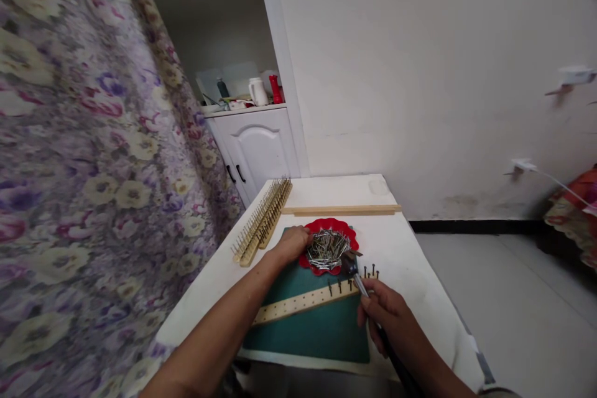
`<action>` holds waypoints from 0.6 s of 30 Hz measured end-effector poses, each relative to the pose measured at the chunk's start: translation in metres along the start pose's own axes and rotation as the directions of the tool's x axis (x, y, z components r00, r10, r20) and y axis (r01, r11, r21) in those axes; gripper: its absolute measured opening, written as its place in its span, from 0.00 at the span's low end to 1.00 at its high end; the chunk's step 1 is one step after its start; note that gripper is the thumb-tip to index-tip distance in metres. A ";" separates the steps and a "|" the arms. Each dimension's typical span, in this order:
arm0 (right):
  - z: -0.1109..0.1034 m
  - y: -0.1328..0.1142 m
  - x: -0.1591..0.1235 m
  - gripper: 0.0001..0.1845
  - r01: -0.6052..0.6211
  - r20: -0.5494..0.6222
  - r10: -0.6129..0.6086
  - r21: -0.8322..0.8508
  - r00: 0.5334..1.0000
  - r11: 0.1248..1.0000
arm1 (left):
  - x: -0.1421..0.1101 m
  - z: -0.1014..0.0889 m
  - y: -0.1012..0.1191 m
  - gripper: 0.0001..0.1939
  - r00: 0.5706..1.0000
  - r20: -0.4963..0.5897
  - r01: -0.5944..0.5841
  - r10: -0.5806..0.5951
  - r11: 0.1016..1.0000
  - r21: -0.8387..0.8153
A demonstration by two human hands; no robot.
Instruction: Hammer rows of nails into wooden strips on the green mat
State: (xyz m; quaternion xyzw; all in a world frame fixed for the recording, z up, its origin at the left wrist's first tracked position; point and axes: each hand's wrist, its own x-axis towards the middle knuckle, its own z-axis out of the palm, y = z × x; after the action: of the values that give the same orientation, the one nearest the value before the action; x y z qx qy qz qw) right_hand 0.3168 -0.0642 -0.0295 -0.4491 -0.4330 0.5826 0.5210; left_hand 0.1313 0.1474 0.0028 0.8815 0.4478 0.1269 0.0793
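Observation:
My left hand [293,242] reaches into the pile of silver nails [327,248] on a red scalloped plate [332,226]; its fingers are curled at the pile's left edge, and what they pinch is hidden. My right hand [383,311] is closed round the handle of a small hammer [353,268], whose dark head sits just right of the plate. A wooden strip with rows of holes [298,305] lies slanted across a green mat [321,329], with several dark nails [359,278] standing in its right end.
Two wooden strips full of upright nails [263,221] lie on the white table [420,273] at the left. A plain wooden strip [340,209] lies at the far side. A floral curtain [93,168] hangs left; a white cabinet [259,146] stands behind.

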 end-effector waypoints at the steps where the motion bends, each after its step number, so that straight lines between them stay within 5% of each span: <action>1: 0.000 0.000 0.000 0.22 0.003 0.001 -0.003 0.002 1.000 1.000 | -0.002 -0.001 0.001 0.07 0.999 0.021 -0.025 0.025 1.000 0.014; 6: 0.001 0.002 0.002 0.22 0.019 0.015 -0.019 0.004 1.000 1.000 | -0.020 -0.002 0.002 0.07 0.996 0.051 -0.068 0.068 0.998 0.001; 12: -0.001 0.006 0.005 0.21 0.050 0.004 -0.050 -0.008 0.999 0.999 | -0.043 0.004 0.006 0.08 0.997 -0.050 -0.054 0.051 0.997 -0.056; 18: -0.002 0.006 0.004 0.21 0.049 0.007 -0.049 0.009 0.999 0.999 | -0.070 0.006 0.020 0.05 0.957 -0.258 0.040 -0.135 0.939 -0.342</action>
State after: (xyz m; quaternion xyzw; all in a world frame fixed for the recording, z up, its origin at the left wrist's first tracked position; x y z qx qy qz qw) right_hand 0.3174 -0.0601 -0.0364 -0.4337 -0.4432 0.5732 0.5357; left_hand 0.1090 0.0789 -0.0081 0.8079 0.4657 0.3191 0.1692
